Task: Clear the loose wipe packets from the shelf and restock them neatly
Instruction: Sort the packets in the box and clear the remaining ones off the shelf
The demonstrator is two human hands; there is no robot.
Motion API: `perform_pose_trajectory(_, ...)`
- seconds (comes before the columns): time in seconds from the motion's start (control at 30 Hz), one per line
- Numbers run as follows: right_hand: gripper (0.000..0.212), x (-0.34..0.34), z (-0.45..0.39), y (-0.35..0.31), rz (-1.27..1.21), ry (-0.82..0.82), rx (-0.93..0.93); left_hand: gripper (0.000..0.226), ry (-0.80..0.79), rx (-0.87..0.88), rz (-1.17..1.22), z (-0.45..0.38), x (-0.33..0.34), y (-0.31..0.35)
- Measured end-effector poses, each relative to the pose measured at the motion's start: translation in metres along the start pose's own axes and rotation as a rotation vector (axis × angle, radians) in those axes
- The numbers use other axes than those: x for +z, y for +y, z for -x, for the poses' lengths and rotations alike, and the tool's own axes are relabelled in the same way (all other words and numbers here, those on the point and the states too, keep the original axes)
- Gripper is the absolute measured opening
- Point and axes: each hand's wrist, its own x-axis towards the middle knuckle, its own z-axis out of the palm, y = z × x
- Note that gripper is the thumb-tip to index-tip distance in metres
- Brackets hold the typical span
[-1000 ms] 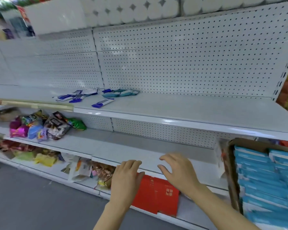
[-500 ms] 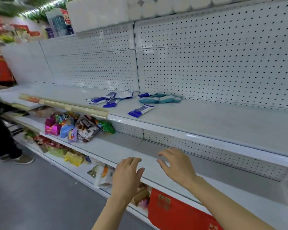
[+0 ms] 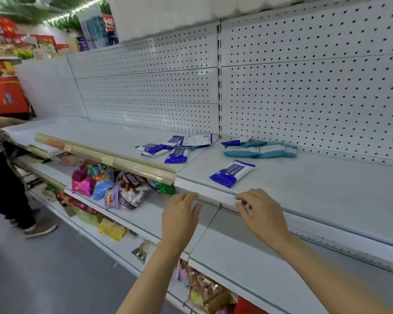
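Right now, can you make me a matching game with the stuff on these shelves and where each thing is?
Things:
1. single blue wipe packet
2. teal packets
3. candy bags
4. left hand

Places:
A. at the back of the top shelf, by the holey wall
B. on the shelf below, to the left
C. near the top shelf's front edge
D. just under the front edge of the top shelf

Pairs: 1-C, 2-A, 3-B, 4-D

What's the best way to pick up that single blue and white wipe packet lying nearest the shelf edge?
Come from the front with the right hand, which is nearest. The wipe packet lies flat and alone, so pinch across its narrow width at the middle, fingers on both long edges.
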Motion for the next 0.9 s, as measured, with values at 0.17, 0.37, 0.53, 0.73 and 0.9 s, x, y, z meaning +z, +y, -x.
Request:
perform_pose_trajectory(0.17,0.008,0.02,-0.053,0.009,0.098,0.013,0.319,0.033,-0.014,-0.038,0.038,-0.108,0.005,-0.045)
perform_pose_trajectory(0.37,0.056,0.043,-0.095,0.008,0.288,-0.087,0.738,0.038,-0.298,-0.051,-0.205,-0.218,0.025,-0.102)
perform_pose_trajectory(0.53,0.088,0.067,-0.113,0.008,0.55,-0.185,0.834,0.038,-0.461,-0.03,-0.18,-0.237,0.06,-0.115)
perform_pose_trajectory(0.73,0.064,0.067,-0.134,0.014,0.32,-0.263,0.912,0.018,-0.324,-0.056,0.063,-0.237,0.06,-0.121)
perform_pose_trajectory(0.9,0.048,0.072,-0.141,0.011,-0.147,-0.14,0.902,0.083,-0.41,-0.15,-0.203,-0.249,0.06,-0.127)
